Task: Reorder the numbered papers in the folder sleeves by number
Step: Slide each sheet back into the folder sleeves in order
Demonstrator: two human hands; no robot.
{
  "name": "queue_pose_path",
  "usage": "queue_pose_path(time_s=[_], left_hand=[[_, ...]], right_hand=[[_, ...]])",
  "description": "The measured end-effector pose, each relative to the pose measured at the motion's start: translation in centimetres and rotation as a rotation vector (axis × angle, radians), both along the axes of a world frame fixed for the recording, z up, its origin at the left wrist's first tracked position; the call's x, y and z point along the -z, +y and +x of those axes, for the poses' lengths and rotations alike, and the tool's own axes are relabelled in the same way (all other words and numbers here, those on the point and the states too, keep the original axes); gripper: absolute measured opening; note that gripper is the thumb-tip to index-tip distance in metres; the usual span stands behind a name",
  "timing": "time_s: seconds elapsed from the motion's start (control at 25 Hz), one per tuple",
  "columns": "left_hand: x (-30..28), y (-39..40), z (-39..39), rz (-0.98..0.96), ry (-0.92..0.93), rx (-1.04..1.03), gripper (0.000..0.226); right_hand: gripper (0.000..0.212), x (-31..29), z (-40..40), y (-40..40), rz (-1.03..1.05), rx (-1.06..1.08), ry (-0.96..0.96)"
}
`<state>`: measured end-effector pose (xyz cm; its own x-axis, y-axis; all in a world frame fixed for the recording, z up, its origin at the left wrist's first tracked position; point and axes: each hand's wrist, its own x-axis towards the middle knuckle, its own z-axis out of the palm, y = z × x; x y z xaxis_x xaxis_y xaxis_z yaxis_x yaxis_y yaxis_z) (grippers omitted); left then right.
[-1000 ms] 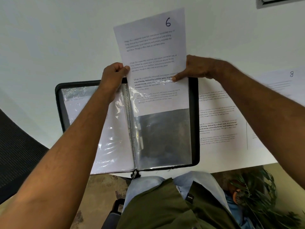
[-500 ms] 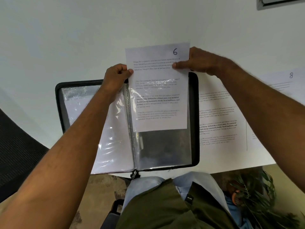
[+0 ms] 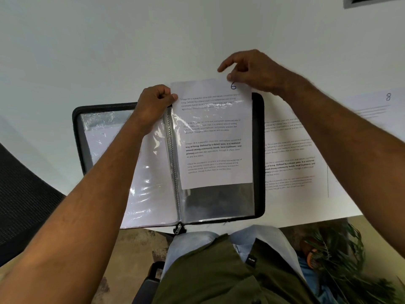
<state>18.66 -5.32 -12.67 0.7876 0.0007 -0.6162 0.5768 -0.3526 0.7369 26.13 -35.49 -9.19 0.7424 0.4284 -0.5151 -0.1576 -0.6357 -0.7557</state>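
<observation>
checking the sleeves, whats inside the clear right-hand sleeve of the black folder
The white printed paper numbered 6 sits partway inside the clear plastic right sleeve, its top edge sticking out. Below it the sleeve shows only dark backing. Any sheets behind are covered.

A white tabletop [image 3: 87, 51] carries an open black zip folder [image 3: 258, 150] at its near edge; just right lie a printed sheet [image 3: 289, 154] and one numbered 8 [image 3: 377, 106].

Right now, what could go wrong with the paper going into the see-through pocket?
Paper 6 is only partly inside the right sleeve, so pushing unevenly might crumple it. The left hand pinches the sleeve's top open; if it lets go, the paper may catch. The right hand barely touches the top edge, so the sheet could tilt.
</observation>
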Motion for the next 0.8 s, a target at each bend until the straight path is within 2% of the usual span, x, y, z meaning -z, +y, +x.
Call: queue_pose_path(time_s=[0.08, 0.2, 0.36, 0.48, 0.6, 0.72, 0.8], left_hand=[[0.1, 0.2, -0.1, -0.013, -0.019, -0.015, 0.014], [0.4, 0.3, -0.5, -0.013, -0.063, -0.008, 0.022], [0.5, 0.2, -0.9, 0.033, -0.115, 0.085, 0.008], [0.5, -0.1, -1.2, 0.175, -0.186, 0.222, 0.013], [0.7, -0.5, -1.6, 0.248, -0.234, 0.267, 0.018], [0.9, -0.4, -2.1, 0.361, -0.216, 0.305, 0.034], [0.7, -0.5, -2.3, 0.419, -0.205, 0.358, 0.034]], right_hand=[[0.021, -0.2, -0.1, 0.2, -0.052, -0.105, -0.001], [0.020, -0.3, -0.3, 0.3, -0.083, -0.200, 0.018], [0.021, -0.3, -1.2, 0.9, -0.121, -0.292, 0.052], [0.022, -0.6, -2.2, 1.4, -0.143, -0.323, 0.060], [0.024, -1.2, -3.4, 2.0, -0.167, -0.336, 0.070], [0.028, -1.6, -4.5, 2.4, -0.192, -0.370, 0.080], [0.028, -1.7, -5.0, 2.7, -0.257, -0.442, 0.050]])
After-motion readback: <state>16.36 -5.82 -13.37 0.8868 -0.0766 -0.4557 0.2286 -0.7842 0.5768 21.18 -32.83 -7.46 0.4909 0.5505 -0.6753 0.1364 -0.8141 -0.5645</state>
